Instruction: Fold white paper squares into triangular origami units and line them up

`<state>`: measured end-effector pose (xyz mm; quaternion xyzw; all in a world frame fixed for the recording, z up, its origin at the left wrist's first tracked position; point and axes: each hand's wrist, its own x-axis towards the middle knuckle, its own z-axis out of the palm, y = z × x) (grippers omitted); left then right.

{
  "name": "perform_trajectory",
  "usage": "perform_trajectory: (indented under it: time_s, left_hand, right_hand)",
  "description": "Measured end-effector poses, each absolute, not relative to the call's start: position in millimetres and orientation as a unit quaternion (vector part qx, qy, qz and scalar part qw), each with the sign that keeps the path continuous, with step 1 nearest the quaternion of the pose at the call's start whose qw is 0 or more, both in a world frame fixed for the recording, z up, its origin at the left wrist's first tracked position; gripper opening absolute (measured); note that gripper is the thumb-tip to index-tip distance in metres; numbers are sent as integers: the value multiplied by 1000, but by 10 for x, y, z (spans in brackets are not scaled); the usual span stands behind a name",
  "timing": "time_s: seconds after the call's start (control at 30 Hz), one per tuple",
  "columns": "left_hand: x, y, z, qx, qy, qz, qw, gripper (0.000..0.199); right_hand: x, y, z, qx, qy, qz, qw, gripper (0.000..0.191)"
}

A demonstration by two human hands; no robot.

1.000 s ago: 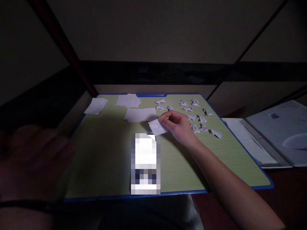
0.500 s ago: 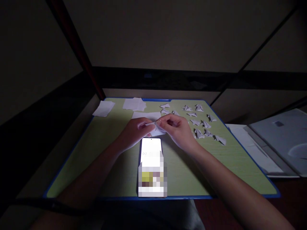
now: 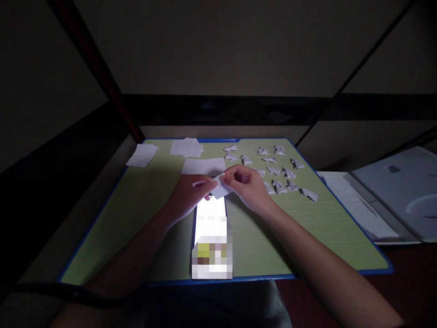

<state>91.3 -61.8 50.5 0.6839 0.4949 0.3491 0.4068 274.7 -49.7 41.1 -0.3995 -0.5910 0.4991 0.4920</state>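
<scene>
Between both hands, just above the top end of a lit phone [image 3: 210,228], is a small folded piece of white paper [image 3: 221,189]. My left hand [image 3: 191,193] pinches its left edge between thumb and fingers. With fingertips pressed together, my right hand [image 3: 247,184] grips the paper's upper right part. A flat white sheet [image 3: 203,166] lies on the green table [image 3: 143,218] just beyond my hands. To the right, several small folded paper figures [image 3: 279,187] are spread out, some partly hidden behind my right hand.
At the back left lie two stacks of white paper, a left stack [image 3: 142,155] and a stack nearer the middle [image 3: 186,147]. A blue rim [image 3: 355,228] edges the table. Beyond its right side sits an open white box [image 3: 368,214]. Walls stand close behind.
The folded paper has tilted and sits slightly lower, now overlapping the phone's top end. Both hands keep their pinch on it. The whole view has shifted slightly.
</scene>
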Motion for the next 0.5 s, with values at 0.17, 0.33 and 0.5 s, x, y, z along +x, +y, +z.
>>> perform_trajectory:
  time_s: [0.17,0.33,0.5]
  left_hand:
    - [910,-682,514,700,471,378,382,24]
    - [921,-681,465,698,460,413,361,22]
    - [947,-687,425,698,476,433,315,22]
  right_hand:
    - [2726,-526,398,-388,-588,533,468,34]
    - [2701,-565,396,-378,-593,544,459,41]
    - [2725,-567,404,-379,-599,554,437,42]
